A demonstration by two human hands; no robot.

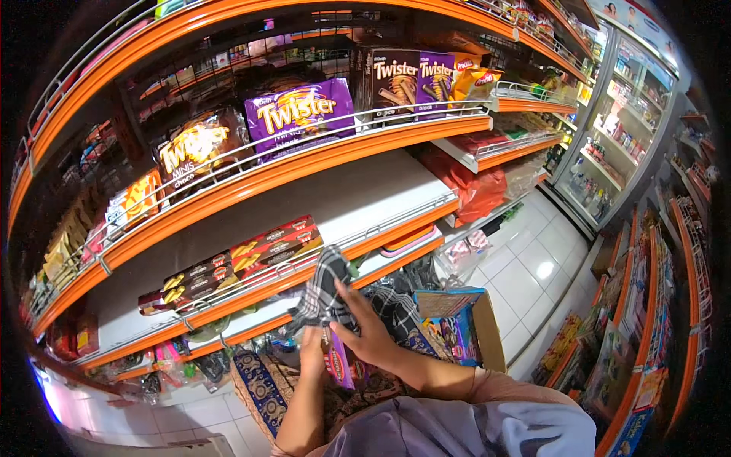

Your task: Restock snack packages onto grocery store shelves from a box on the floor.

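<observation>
My left hand [312, 349] grips a purple and red snack pack [340, 365] by its near side, its fingers partly hidden behind a cloth. My right hand [368, 337] holds this black-and-white plaid cloth [331, 283] against the top of the pack, thumb and fingers spread over it. The pack hangs above patterned brown and blue fabric [262, 383] over my lap. Just beyond the hands, red wafer boxes [277, 245] and dark brown wafer boxes [200, 280] lie in a row on a white shelf [365, 200].
An opened cardboard box [494, 331] with purple and blue packs stands right of my lap. Above hangs an orange-edged shelf [320, 154] with Twister bags [302, 117] and boxes [394, 85] behind a wire rail. A glass-door fridge [617, 125] stands beyond the tiled floor [525, 268].
</observation>
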